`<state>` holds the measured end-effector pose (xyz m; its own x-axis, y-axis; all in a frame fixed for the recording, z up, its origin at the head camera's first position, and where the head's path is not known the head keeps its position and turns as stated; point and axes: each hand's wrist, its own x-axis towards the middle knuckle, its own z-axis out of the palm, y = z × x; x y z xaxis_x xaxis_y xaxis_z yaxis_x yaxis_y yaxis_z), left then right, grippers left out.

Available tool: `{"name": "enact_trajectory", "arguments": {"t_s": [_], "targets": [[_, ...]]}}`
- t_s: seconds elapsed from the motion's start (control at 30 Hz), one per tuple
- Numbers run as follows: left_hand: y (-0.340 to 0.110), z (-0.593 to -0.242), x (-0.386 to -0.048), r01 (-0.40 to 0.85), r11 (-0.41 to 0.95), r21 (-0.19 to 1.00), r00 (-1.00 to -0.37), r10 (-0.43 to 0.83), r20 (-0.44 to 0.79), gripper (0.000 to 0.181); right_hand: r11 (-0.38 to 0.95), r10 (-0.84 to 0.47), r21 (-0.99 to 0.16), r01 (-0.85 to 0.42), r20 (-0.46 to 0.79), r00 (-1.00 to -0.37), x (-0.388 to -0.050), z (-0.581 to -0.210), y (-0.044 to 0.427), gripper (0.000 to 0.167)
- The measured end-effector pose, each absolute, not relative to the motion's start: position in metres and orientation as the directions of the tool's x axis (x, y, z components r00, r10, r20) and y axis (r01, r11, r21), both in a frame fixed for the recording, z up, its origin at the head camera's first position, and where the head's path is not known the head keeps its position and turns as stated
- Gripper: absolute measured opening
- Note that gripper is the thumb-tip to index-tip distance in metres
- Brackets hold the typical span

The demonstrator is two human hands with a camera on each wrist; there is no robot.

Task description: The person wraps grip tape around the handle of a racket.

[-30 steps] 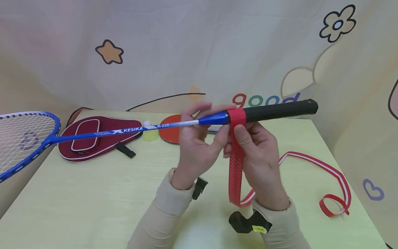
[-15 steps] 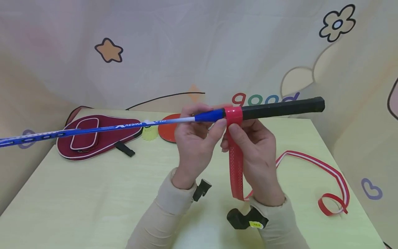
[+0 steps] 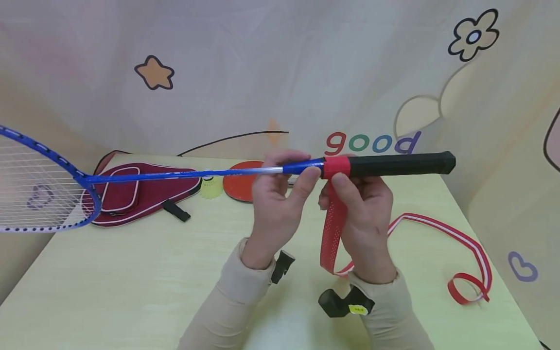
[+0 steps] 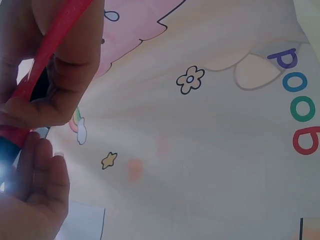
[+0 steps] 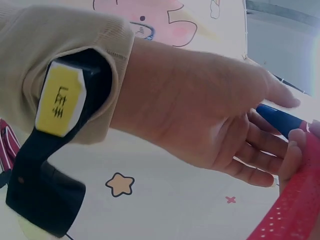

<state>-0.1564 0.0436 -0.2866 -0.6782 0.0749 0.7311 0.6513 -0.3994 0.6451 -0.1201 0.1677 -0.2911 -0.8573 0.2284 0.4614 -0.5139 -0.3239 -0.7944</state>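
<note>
A blue badminton racket (image 3: pixel 183 174) lies almost level in the air, its strung head to the left and its black handle (image 3: pixel 402 164) to the right. My left hand (image 3: pixel 275 209) holds it at the blue cone (image 3: pixel 302 166), thumb on the near side. Red perforated grip tape (image 3: pixel 334 218) goes round the handle beside the cone and hangs down in a loop. My right hand (image 3: pixel 367 218) pinches the tape just below the wrap, thumb in front. In the right wrist view, my left hand (image 5: pixel 205 115) reaches the cone, near the red tape (image 5: pixel 295 200).
The tape's white-backed tail (image 3: pixel 468 238) curls on the table (image 3: pixel 144 282) at right. Behind lie a maroon racket case (image 3: pixel 148 194), a yellowish shuttlecock (image 3: pixel 212 188) and a red table tennis bat (image 3: pixel 238 182). A printed cloth (image 3: pixel 245 73) stands behind the table.
The racket has turned about its shaft, edge-on half a second ago and now showing its strings. Its handle has come down to nearly level. Both hands keep their hold.
</note>
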Motion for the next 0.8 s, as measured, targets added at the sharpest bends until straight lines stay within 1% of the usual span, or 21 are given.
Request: {"name": "enact_trajectory", "arguments": {"t_s": [0.07, 0.13, 0.23, 0.27, 0.37, 0.5, 0.63, 0.8], "targets": [[0.0412, -0.2853, -0.1558, 0.639, -0.421, 0.643, -0.660, 0.129, 0.740, 0.060, -0.338, 0.245, -0.792, -0.509, 0.448, -0.860, -0.1205, -0.2915, 0.1681, 0.025], [0.0397, -0.2832, -0.1558, 0.606, -0.489, 0.628, -0.636, 0.176, 0.751, 0.058, -0.335, 0.258, -0.799, -0.499, 0.432, -0.864, -0.1208, -0.2917, 0.1684, 0.025], [0.0400, -0.2807, -0.1566, 0.551, -0.589, 0.591, -0.606, 0.205, 0.769, 0.053, -0.323, 0.266, -0.814, -0.483, 0.412, -0.872, -0.1201, -0.2910, 0.1681, 0.028], [0.0405, -0.2804, -0.1569, 0.539, -0.606, 0.585, -0.606, 0.204, 0.769, 0.051, -0.319, 0.266, -0.818, -0.478, 0.407, -0.874, -0.1198, -0.2907, 0.1680, 0.029], [0.0418, -0.2810, -0.1572, 0.546, -0.607, 0.578, -0.613, 0.181, 0.769, 0.046, -0.290, 0.268, -0.836, -0.466, 0.396, -0.878, -0.1177, -0.2895, 0.1671, 0.030], [0.0429, -0.2832, -0.1580, 0.618, -0.555, 0.557, -0.611, 0.106, 0.784, 0.046, -0.225, 0.245, -0.860, -0.458, 0.405, -0.881, -0.1153, -0.2878, 0.1677, 0.030], [0.0443, -0.2839, -0.1579, 0.652, -0.550, 0.522, -0.604, 0.039, 0.796, 0.044, -0.163, 0.195, -0.867, -0.472, 0.441, -0.876, -0.1166, -0.2876, 0.1694, 0.029], [0.0461, -0.2839, -0.1574, 0.659, -0.553, 0.510, -0.608, 0.008, 0.794, 0.042, -0.143, 0.160, -0.846, -0.513, 0.492, -0.856, -0.1211, -0.2897, 0.1724, 0.031]]}}
